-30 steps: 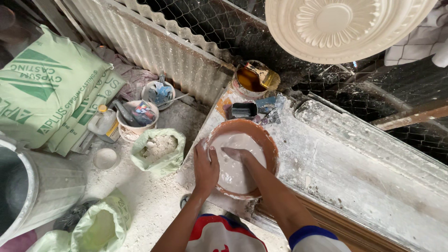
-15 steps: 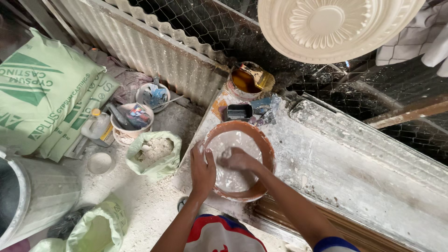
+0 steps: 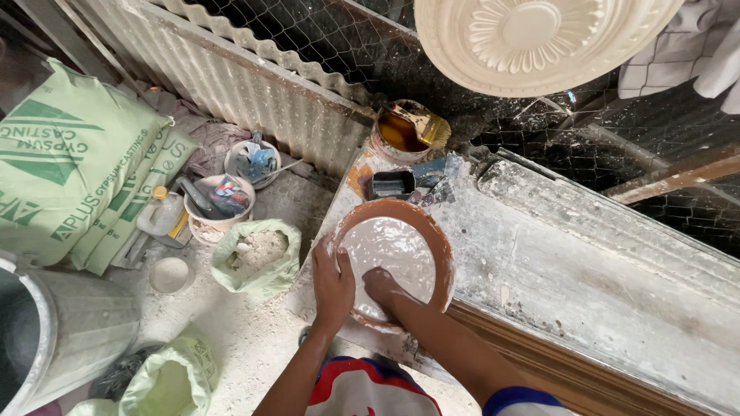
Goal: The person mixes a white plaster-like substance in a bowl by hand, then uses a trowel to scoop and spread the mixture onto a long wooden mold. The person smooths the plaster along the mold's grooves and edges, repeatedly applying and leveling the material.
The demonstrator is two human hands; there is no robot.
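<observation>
Mould: a round orange mould (image 3: pixel 439 250) filled with wet white plaster (image 3: pixel 389 243) sat at the left end of the bench (image 3: pixel 586 270), near its front edge
Left hand: the left hand (image 3: pixel 333 283) lay flat over the mould's left rim, fingers together, grip holding the rim
Right hand: the right hand (image 3: pixel 383 286) pressed into the plaster inside the mould, fingers curled under; grip cannot be told
Bench: white-crusted; a dark small tub (image 3: pixel 393 183) and a tin of brown liquid (image 3: pixel 402 132) stood at its back left corner, behind the mould
Floor: a green bag of powder (image 3: pixel 257 260), two bowls of tools (image 3: pixel 220 202), green sacks (image 3: pixel 73 166) and a grey bin (image 3: pixel 65 335) lay left of the bench
Above: a white ceiling rose (image 3: pixel 539 38) hung over the bench
</observation>
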